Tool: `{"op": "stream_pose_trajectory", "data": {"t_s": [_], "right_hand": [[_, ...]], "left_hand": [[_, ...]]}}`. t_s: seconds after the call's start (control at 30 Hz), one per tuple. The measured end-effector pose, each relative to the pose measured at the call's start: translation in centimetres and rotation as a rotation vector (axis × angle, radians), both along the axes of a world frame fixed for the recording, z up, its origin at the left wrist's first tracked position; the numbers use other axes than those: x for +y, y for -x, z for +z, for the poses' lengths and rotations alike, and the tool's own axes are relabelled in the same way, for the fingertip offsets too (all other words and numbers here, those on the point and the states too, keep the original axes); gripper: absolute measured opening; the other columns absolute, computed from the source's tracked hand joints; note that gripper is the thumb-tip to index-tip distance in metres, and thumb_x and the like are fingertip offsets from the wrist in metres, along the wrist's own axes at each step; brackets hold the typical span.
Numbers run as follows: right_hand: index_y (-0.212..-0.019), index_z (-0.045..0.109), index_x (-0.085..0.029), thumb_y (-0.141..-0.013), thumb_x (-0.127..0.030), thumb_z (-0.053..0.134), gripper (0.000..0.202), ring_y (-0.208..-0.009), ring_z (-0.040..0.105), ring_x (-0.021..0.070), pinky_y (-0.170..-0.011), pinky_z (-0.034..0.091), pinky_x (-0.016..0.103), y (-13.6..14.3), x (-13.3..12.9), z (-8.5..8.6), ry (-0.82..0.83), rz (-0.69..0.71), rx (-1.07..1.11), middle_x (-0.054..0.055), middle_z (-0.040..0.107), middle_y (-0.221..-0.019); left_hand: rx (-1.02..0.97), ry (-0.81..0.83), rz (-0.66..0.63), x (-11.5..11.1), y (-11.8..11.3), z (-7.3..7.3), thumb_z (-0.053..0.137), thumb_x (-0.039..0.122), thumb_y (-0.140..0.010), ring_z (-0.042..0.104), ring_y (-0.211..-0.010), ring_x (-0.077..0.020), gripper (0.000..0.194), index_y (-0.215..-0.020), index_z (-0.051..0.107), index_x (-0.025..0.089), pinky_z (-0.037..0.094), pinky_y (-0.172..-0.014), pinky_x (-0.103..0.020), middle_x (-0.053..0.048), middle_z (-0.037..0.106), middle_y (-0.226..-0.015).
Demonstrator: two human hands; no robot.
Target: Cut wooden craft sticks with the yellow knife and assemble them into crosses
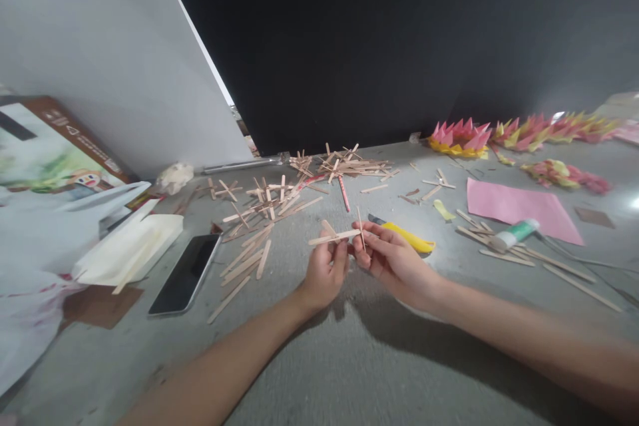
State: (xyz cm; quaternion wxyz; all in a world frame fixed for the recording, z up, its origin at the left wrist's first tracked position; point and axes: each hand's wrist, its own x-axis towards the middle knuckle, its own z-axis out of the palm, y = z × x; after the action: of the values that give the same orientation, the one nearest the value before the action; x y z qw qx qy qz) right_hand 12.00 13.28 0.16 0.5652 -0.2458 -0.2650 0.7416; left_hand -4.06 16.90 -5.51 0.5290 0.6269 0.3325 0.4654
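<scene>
In the middle of the head view my two hands almost touch, both raised over the grey surface (319, 359). My left hand (323, 273) pinches a popsicle stick (333, 237) that lies nearly level across its fingertips. A second, shorter stick end pokes up behind it. My right hand (392, 253) grips a thin wooden stick (361, 229) standing upright against the level one's right end. Whether the sticks are joined there, I cannot tell. Just beyond my right hand lies a yellow utility knife (412, 237), its dark tip pointing left.
Crossed and loose popsicle sticks (272, 196) are heaped ahead. A phone (184, 275) and a white tray (150, 256) lie left. On the right are pink paper (522, 206), a glue stick (515, 235), long sticks (582, 286) and folded-paper pieces (459, 138). A dark panel (374, 46) stands behind.
</scene>
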Motion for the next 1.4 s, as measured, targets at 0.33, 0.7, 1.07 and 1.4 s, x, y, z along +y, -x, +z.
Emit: {"op": "stream_pose_trajectory", "data": {"t_s": [0.33,0.7,1.07,1.4], "right_hand": [[-0.093,0.067,-0.015,-0.088,-0.020,0.082,0.017,-0.063,0.047,0.0084,-0.062,0.042,0.020,0.0,0.0,0.4,0.052,0.033,0.061,-0.001,0.061,-0.077],[-0.092,0.069,-0.014,-0.091,-0.019,0.079,0.011,-0.062,0.045,0.0075,-0.060,0.040,0.018,0.0,0.1,-0.1,0.029,0.043,0.077,-0.001,0.057,-0.077],[-0.094,0.069,-0.014,-0.089,-0.016,0.078,0.010,-0.058,0.039,0.0075,-0.056,0.038,0.019,-0.3,0.2,-0.6,0.061,0.038,0.075,-0.002,0.055,-0.073],[-0.105,0.069,-0.013,-0.090,-0.014,0.075,0.016,-0.053,0.030,0.0061,-0.052,0.032,0.018,-0.4,0.3,-0.6,0.081,0.070,0.110,-0.004,0.051,-0.071]], "left_hand": [[0.075,-0.004,-0.047,-0.3,-0.1,1.0,0.045,0.067,-0.103,0.039,-0.043,-0.0082,0.051,-0.096,0.057,0.018,0.031,-0.042,-0.021,0.007,0.046,-0.057],[0.076,0.011,-0.074,-0.4,-0.2,1.3,0.045,0.068,-0.103,0.038,-0.044,-0.0085,0.051,-0.097,0.055,0.018,0.032,-0.043,-0.022,0.007,0.044,-0.058],[0.103,-0.015,-0.095,-0.5,0.0,1.0,0.042,0.062,-0.106,0.039,-0.044,-0.0074,0.045,-0.103,0.051,0.019,0.031,-0.042,-0.021,0.008,0.044,-0.062],[0.113,-0.027,-0.070,-0.4,0.0,0.9,0.043,0.063,-0.105,0.041,-0.047,-0.0087,0.044,-0.100,0.050,0.020,0.031,-0.046,-0.023,0.007,0.048,-0.064]]}}
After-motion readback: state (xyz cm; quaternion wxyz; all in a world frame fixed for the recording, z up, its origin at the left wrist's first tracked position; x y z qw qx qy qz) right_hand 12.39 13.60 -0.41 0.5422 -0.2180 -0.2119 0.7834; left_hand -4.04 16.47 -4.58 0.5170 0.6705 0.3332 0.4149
